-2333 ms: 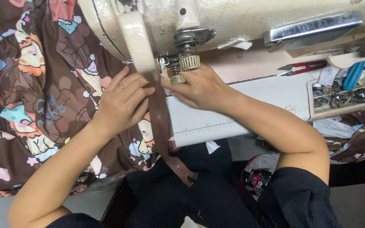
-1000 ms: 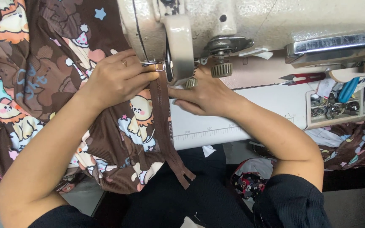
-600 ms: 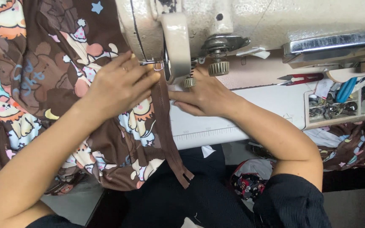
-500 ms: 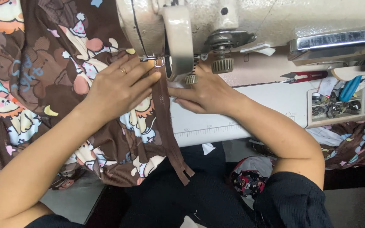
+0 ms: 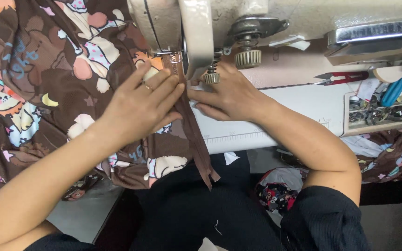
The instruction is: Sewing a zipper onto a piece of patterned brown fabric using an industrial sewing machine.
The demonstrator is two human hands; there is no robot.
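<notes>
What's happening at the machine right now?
A person is feeding brown cartoon-print fabric with a brown zipper tape under the head of a cream sewing machine. The left hand lies flat on the fabric beside the zipper, pressing it down. The right hand rests on the machine bed on the other side, fingertips against the tape. The zipper's free end hangs off the table edge toward the lap.

brown printed fabric (image 5: pixel 47 93) lying flat, brown zipper (image 5: pixel 192 135) seemingly along its edge

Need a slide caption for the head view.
Left hand presses brown cartoon-print fabric; right hand steadies brown zipper tape.
</notes>
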